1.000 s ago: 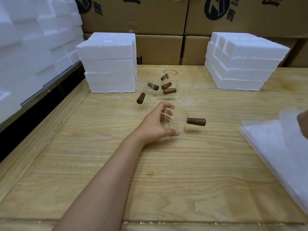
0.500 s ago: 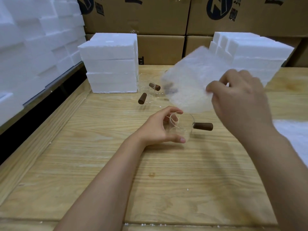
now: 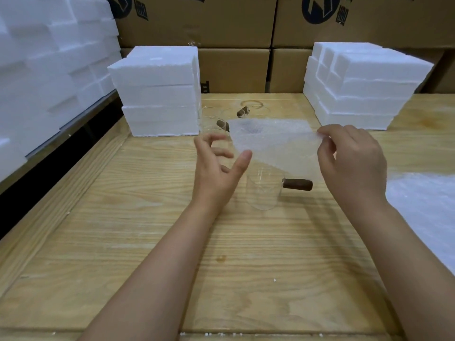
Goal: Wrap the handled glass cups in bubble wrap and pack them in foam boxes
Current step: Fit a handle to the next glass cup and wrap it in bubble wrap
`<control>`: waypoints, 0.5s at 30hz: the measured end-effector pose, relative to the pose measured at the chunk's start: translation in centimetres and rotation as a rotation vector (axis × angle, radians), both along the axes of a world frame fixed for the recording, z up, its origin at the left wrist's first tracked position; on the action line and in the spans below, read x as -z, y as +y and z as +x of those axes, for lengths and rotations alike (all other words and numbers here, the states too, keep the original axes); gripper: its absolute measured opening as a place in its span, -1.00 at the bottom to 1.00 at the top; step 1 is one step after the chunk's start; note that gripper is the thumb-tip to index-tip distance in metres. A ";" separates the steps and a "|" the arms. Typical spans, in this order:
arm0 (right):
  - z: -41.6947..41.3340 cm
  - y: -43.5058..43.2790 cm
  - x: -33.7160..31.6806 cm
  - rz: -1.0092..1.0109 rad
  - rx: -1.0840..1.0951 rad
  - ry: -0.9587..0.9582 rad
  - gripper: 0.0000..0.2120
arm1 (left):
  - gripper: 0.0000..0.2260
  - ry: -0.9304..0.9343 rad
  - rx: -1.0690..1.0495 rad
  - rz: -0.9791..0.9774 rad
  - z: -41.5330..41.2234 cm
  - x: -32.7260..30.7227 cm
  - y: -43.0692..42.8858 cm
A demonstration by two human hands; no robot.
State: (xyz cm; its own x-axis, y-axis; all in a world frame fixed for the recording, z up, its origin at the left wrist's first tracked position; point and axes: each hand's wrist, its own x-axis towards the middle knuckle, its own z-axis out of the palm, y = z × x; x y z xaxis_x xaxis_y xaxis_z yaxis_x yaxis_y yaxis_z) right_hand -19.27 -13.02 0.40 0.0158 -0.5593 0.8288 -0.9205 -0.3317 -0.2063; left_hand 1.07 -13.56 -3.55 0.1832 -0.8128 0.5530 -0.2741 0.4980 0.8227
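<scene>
A clear glass cup [image 3: 264, 193] with a brown wooden handle [image 3: 297, 184] stands upright on the wooden table [image 3: 123, 242], handle pointing right. My right hand [image 3: 352, 161] pinches the right corner of a bubble wrap sheet [image 3: 273, 141] held in the air above the cup. My left hand [image 3: 216, 166] hovers just left of the cup with fingers spread, its thumb tip at the sheet's lower left edge, holding nothing. Several more handled glass cups [image 3: 222, 119] stand further back, partly hidden behind the sheet.
A stack of white foam boxes [image 3: 157, 94] stands at the back left, another foam stack [image 3: 359, 87] at the back right. A pile of bubble wrap sheets [image 3: 428, 205] lies at the right edge. Cardboard cartons [image 3: 234, 67] line the back; foam blocks [image 3: 44, 57] fill the left.
My left hand has let go of the cup and lifted toward the sheet. My right hand has brought the bubble wrap lower, over the cup.
</scene>
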 end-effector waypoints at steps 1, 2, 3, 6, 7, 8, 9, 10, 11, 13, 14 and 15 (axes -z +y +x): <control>0.2 0.0 0.0 -0.010 -0.012 -0.007 -0.82 | -0.53 0.005 -0.027 -0.081 -0.1 0.0 0.1; 0.5 0.1 0.0 -0.023 -0.025 -0.009 -0.82 | -0.50 -0.004 -0.047 -0.154 -0.2 -0.1 0.2; 0.7 0.2 0.0 -0.033 -0.039 -0.013 -0.83 | -0.49 -0.026 -0.065 -0.216 -0.2 -0.2 0.3; 1.4 0.3 0.1 -0.029 -0.052 -0.041 -0.83 | -0.60 -0.144 -0.093 -0.326 -0.6 -0.4 0.4; 1.5 0.3 0.2 -0.010 -0.060 -0.075 -0.82 | -0.65 -0.184 -0.090 -0.345 -0.7 -0.4 0.4; 1.6 0.2 0.2 0.014 -0.072 -0.125 -0.82 | -0.70 -0.223 -0.070 -0.365 -0.8 -0.4 0.4; 1.7 0.1 0.3 0.035 -0.086 -0.184 -0.81 | -0.76 -0.265 -0.049 -0.391 -0.9 -0.3 0.3; 1.7 0.1 0.3 0.048 -0.102 -0.237 -0.81 | -0.82 -0.310 -0.026 -0.417 -1.0 -0.3 0.3; 1.6 0.0 0.3 0.051 -0.115 -0.275 -0.81 | -0.89 -0.359 -0.005 -0.440 -1.0 -0.3 0.3; 1.6 0.0 0.1 0.044 -0.129 -0.305 -0.81 | -0.90 -0.474 0.028 -0.465 -1.1 -0.2 0.3; 1.6 0.1 0.1 0.041 -0.137 -0.310 -0.80 | -0.85 -0.531 0.041 -0.471 -1.1 -0.1 0.2; 1.6 0.1 0.0 0.041 -0.152 -0.325 -0.80 | -0.81 -0.572 0.047 -0.470 -1.2 -0.1 0.3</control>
State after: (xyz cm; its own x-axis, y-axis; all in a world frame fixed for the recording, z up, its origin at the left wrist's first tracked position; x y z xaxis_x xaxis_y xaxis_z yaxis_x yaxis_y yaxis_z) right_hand -17.66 -12.88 0.35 -0.1595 -0.6040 0.7809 -0.7456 -0.4448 -0.4963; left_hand -0.08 -13.28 -3.48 -0.2670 -0.4668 0.8431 -0.5655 0.7843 0.2552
